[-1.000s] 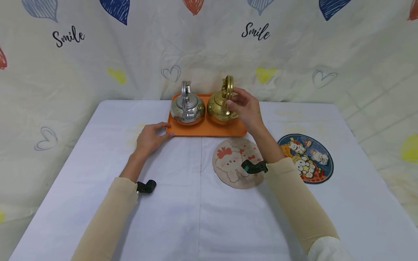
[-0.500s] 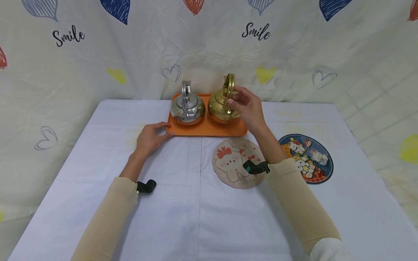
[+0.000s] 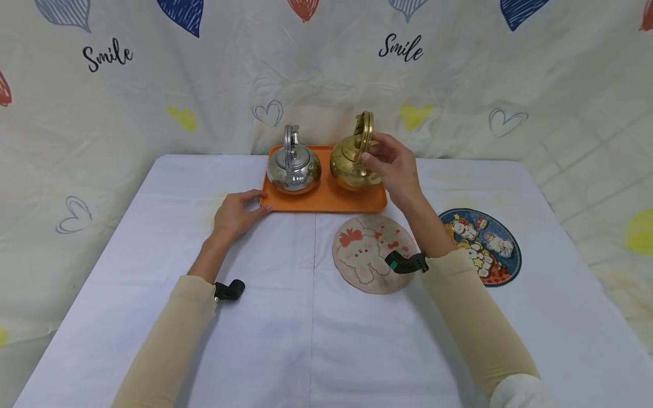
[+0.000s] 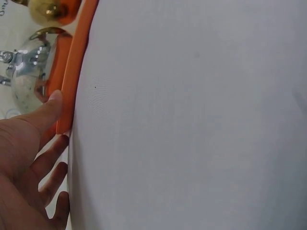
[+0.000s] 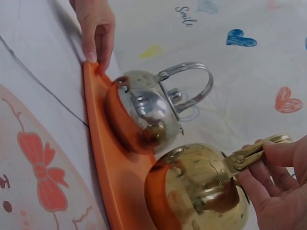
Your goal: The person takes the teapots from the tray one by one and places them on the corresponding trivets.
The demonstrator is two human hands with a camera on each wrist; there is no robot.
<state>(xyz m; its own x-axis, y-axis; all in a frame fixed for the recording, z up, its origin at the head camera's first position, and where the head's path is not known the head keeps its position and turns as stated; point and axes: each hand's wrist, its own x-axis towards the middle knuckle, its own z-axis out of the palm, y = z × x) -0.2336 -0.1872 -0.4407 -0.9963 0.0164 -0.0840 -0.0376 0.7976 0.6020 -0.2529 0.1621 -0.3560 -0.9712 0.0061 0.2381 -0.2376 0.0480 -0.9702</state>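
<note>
My right hand (image 3: 398, 169) pinches the upright handle of a shiny gold teapot (image 3: 352, 161) between thumb and fingers. The teapot is over the right half of an orange tray (image 3: 326, 203); whether its base touches the tray I cannot tell. A silver teapot (image 3: 294, 169) with its handle raised stands on the tray's left half. At the tray's front left corner, my left hand (image 3: 236, 216) holds the edge, its thumb (image 4: 53, 103) on the rim in the left wrist view. The right wrist view shows the gold handle (image 5: 256, 151) between my right thumb and fingers.
A round beige mat with a rabbit drawing (image 3: 362, 255) lies in front of the tray. Right of it, partly under my right forearm, is a blue patterned oval mat (image 3: 497, 249). A white cloth (image 3: 275, 340) covers the table; a printed curtain (image 3: 214, 73) hangs behind.
My right hand and the gold teapot have shifted a little right and slightly up in the head view, away from the silver teapot. My left hand and the tray stay put.
</note>
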